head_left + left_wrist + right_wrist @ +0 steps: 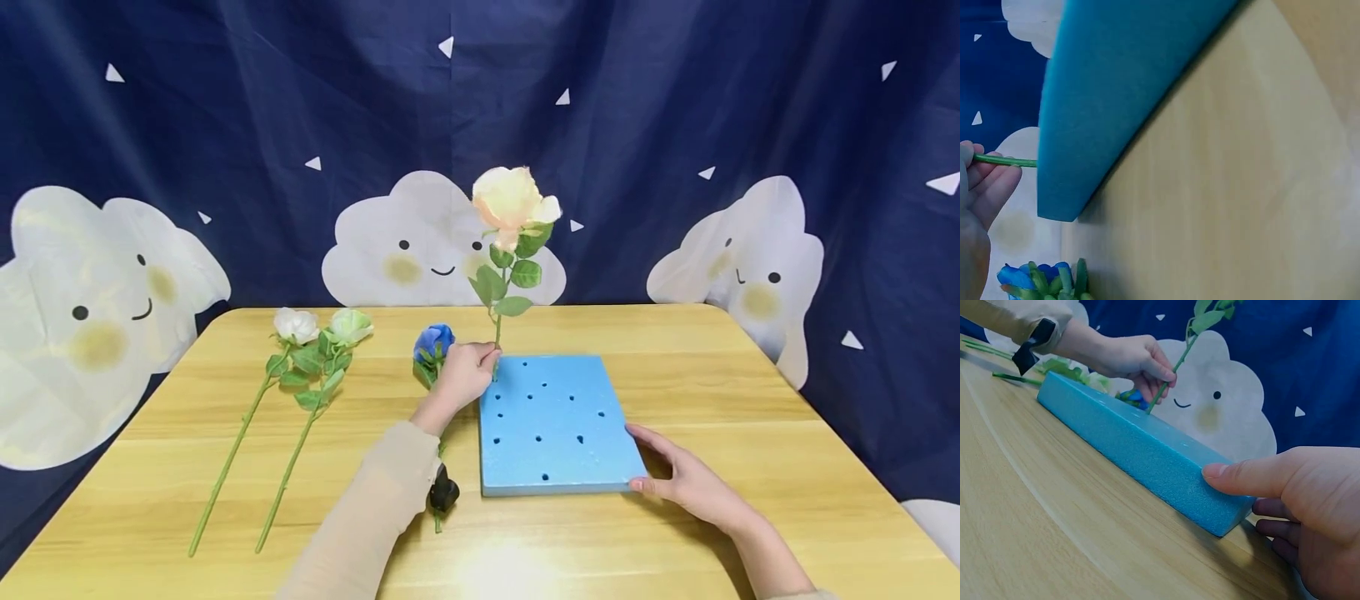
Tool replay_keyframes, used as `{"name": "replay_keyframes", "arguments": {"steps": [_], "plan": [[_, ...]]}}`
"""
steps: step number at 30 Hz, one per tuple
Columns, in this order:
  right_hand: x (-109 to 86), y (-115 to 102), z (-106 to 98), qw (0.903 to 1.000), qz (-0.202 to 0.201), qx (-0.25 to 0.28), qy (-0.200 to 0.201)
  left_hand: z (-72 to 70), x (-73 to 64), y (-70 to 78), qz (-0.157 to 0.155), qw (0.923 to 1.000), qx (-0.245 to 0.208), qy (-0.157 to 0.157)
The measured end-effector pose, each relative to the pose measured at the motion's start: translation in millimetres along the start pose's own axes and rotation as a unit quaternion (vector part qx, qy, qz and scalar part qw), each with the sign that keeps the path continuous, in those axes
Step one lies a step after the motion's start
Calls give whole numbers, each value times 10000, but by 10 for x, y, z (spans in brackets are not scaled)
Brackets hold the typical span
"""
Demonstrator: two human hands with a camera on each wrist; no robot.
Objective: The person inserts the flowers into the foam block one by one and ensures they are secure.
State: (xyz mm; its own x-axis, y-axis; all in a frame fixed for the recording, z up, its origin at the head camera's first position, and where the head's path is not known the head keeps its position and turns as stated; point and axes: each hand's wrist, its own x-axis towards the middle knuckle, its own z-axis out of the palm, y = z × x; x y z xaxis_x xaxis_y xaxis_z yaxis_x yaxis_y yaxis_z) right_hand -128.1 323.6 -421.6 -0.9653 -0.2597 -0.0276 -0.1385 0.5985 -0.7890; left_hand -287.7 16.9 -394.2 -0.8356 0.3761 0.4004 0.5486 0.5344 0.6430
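Left hand (465, 372) at work, fingers pinching the stem of the cream rose (507, 198), nearly upright at the far left corner of the blue board (517, 462), though how deep the stem sits is hard to tell. Right hand (693, 483) grips the near right corner, thumb on the front edge! Tight room on the left, the blue rose (433, 342) just beside that edge, while tabletop (750, 400) stretches wide rightward.
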Motion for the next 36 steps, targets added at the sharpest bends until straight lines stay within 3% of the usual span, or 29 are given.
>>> {"name": "replay_keyframes", "arguments": {"steps": [4,12,16,26,36], "plan": [[-2,5,0,10000,15,28,-13,34,-23,13,147,9994,232,210],[-20,4,-12,10000,-30,-52,46,80,-19,15,755,9936,606,581],[-26,0,-14,9999,-65,76,41,91,-17,9,808,9935,596,546],[-10,6,14,9999,-37,117,9,91,-8,-25,411,9981,443,93],[-22,7,12,9999,-40,117,85,46,21,-36,299,9995,59,-107]]}}
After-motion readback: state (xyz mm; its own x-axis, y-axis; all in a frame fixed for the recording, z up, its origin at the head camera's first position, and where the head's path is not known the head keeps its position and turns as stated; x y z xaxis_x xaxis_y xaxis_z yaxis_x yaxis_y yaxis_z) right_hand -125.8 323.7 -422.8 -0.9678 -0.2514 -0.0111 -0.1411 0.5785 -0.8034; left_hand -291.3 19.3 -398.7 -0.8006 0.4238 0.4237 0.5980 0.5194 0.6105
